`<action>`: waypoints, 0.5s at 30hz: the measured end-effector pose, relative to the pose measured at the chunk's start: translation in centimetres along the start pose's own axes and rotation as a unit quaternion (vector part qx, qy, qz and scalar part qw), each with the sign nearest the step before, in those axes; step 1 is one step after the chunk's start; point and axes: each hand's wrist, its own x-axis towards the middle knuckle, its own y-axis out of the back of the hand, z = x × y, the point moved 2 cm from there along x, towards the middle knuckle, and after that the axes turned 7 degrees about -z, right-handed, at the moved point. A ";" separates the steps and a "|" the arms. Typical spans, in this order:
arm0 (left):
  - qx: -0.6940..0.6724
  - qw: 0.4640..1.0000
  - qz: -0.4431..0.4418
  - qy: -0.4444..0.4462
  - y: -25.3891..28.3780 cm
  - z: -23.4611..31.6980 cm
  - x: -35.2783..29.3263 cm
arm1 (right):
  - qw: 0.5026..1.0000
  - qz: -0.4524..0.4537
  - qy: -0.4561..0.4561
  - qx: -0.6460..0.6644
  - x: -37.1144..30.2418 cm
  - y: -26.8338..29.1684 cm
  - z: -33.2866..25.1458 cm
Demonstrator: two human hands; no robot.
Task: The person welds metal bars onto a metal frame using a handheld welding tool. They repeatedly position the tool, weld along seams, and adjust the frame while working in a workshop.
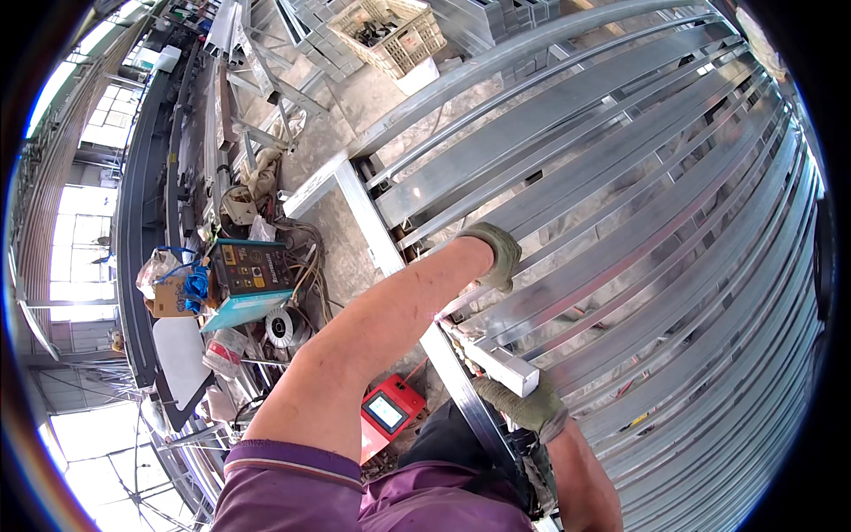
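Observation:
A large frame of long galvanized steel bars lies slanted across the right half of the view. My left hand, in a grey-green work glove, reaches out on a bare forearm and curls over the edge of one long bar near the frame's left side rail. My right hand, gloved the same way, grips a short square steel tube from below. The tube rests against the side rail, close to my body.
On the concrete floor to the left stand a teal welding machine, a wire spool and a small red box with a screen. A beige plastic crate sits at the top. Steel trestles and cables clutter the left.

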 end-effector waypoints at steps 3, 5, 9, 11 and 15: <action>-0.008 1.000 -0.010 0.004 0.0 0.0 0.2 | 1.000 -0.003 -0.012 -0.009 -0.2 0.2 -0.2; -0.011 1.000 -0.009 0.004 0.0 -0.1 0.1 | 1.000 -0.003 -0.022 0.013 -0.3 0.2 -0.2; -0.019 1.000 -0.015 0.007 0.0 -0.1 0.0 | 0.998 -0.004 -0.032 0.049 -0.6 0.1 -0.1; -0.023 0.999 -0.020 0.008 0.0 -0.1 0.1 | 0.998 -0.001 -0.038 0.054 -0.6 0.1 -0.2; -0.026 0.999 -0.018 0.011 -0.1 -0.2 0.1 | 0.992 -0.016 -0.091 0.085 -1.1 0.4 -1.5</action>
